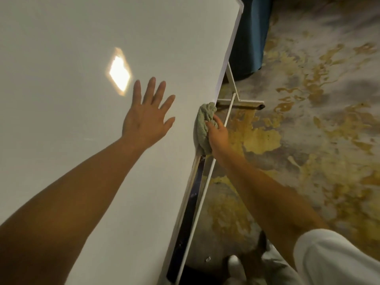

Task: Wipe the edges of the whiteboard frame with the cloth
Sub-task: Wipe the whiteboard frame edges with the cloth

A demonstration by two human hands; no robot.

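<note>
Presently we press our left hand (147,122), fingers spread and holding nothing, flat on the whiteboard (82,48). Our right hand (218,134) is closed around the bunched green cloth (203,128), which sits against the frame edge (228,58).

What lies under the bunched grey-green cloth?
The bunched grey-green cloth, held by the right hand, lies over the white whiteboard frame's edge. The covered stretch of edge cannot be seen.
</note>
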